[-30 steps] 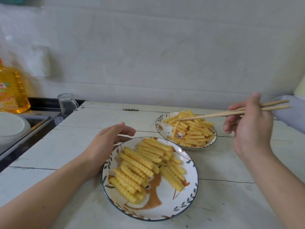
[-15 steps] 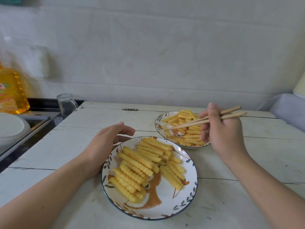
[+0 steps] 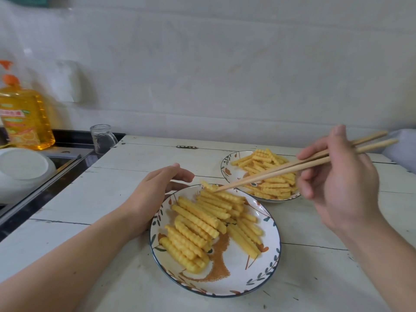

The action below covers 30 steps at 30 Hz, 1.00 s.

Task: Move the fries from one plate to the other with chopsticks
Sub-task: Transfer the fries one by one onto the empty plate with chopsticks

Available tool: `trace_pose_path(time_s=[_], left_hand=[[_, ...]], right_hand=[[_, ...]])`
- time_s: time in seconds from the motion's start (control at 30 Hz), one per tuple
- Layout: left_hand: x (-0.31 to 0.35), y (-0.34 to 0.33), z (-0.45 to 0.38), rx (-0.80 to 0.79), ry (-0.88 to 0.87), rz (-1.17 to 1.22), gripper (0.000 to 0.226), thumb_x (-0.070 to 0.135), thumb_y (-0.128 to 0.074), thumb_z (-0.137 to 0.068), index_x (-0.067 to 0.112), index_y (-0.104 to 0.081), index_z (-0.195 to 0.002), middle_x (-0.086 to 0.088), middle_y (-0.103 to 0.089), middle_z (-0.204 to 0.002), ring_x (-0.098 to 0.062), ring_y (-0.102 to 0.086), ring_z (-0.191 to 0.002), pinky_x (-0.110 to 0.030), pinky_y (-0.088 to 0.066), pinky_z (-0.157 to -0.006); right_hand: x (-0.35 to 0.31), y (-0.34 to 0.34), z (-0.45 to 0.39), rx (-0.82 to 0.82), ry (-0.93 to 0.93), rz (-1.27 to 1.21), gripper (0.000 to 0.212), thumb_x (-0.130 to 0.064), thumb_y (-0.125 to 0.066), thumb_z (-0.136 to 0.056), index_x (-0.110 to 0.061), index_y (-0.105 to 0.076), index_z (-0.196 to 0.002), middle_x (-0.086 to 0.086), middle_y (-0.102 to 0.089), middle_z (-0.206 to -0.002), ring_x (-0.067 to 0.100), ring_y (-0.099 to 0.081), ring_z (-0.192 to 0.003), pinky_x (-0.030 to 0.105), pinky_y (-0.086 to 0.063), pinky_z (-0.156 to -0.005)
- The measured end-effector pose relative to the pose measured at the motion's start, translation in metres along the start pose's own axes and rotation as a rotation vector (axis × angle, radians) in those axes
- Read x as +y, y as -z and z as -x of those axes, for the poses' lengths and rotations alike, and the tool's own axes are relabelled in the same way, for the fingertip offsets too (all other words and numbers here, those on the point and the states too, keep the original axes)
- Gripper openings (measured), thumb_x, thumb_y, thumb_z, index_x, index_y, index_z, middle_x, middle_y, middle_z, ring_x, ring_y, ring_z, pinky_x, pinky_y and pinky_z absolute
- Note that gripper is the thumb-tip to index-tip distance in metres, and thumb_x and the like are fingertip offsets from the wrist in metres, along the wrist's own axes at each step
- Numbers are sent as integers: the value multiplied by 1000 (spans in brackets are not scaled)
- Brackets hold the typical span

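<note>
Step in hand: a pick from the near plate (image 3: 273, 264), by my reading. Right hand (image 3: 337, 188) grips the chopsticks (image 3: 292, 168), fingers curled round the shafts; tips are down at the far end of the fries (image 3: 202, 221) heaped on that plate. Tips look nearly together at one fry (image 3: 208, 186) on the plate's far rim, but whether they pinch it or only touch it is not clear from this angle.

Left hand (image 3: 157, 192) rests at the near plate's far-left rim, fingers loosely bent, nothing held, seemingly steadying it.

Far plate (image 3: 225, 167), toward the table's (image 3: 112, 199) far right corner, also carries a pile of fries. Either plate could be the source.

Next move calls for: a firm squeeze across the ridged fry, a level lift, a short carry to the far plate.

Hidden or poor: right hand covers the far plate's right rim; chopstick tops blur against something pale at the frame's right edge.
</note>
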<state>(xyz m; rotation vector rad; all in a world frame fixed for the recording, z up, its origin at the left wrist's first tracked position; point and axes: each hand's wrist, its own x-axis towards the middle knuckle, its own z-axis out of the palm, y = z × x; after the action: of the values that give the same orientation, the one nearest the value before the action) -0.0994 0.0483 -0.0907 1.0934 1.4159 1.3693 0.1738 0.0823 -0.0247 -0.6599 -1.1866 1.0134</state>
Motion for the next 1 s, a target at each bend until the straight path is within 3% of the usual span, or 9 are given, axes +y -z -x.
trace_pose_path(time_s=[0.1, 0.23, 0.43, 0.53, 0.73, 0.83, 1.0], left_hand=[[0, 0, 1, 8, -7, -11, 45, 39, -45, -112, 11, -80, -107, -4, -80, -115, -20, -76, -107, -33, -57, -88], [0, 0, 1, -2, 21, 20, 44, 39, -46, -111, 11, -80, -107, -7, -79, -115, -26, -75, -110, -43, -59, -95], [-1, 1, 0, -6, 0, 1, 45, 39, -46, -111, 10, -80, -108, -7, -79, -115, -25, -75, -111, -37, -59, -92], [-1, 2, 1, -21, 26, 6, 44, 42, -48, -110, 14, -81, -103, -11, -80, -112, -30, -75, -111, -46, -58, -97], [-2, 2, 0, -26, 11, -4, 45, 41, -48, -110, 19, -84, -95, -7, -80, -114, -27, -74, -112, -52, -54, -108], [-2, 3, 0, -30, 13, -10, 44, 43, -48, -110, 20, -84, -96, -7, -80, -113, -27, -75, -111, -52, -55, -107], [-2, 3, 0, -32, 11, -8, 44, 44, -49, -109, 19, -83, -97, -8, -80, -112, -29, -75, -112, -53, -55, -106]], right_hand=[[2, -8, 12, -100, 6, 48, 58, -52, -42, -93, -16, -67, -55, 10, -45, -47, 22, -37, -32, 20, -30, -38], [3, -10, 17, -163, 24, 123, 51, -52, -47, -89, -16, -68, -59, 8, -47, -48, 23, -39, -33, 21, -31, -38], [-1, 9, -5, 56, 158, 160, 52, -36, -46, -105, -20, -68, -61, 3, -55, -56, 19, -40, -35, 25, -27, -37], [6, 24, -17, 159, 205, 343, 44, -33, -46, -107, -18, -64, -70, 7, -49, -57, 13, -40, -38, 21, -33, -37], [34, 39, -25, 84, 172, 525, 41, -36, -47, -106, -14, -66, -76, 8, -49, -56, 14, -44, -38, 24, -38, -39], [37, 38, -25, 61, 222, 565, 42, -40, -48, -105, -20, -66, -73, -1, -50, -51, 14, -46, -39, 26, -39, -40], [36, 35, -23, 31, 254, 557, 41, -45, -47, -104, -23, -66, -75, 2, -51, -54, 15, -47, -42, 28, -38, -42]])
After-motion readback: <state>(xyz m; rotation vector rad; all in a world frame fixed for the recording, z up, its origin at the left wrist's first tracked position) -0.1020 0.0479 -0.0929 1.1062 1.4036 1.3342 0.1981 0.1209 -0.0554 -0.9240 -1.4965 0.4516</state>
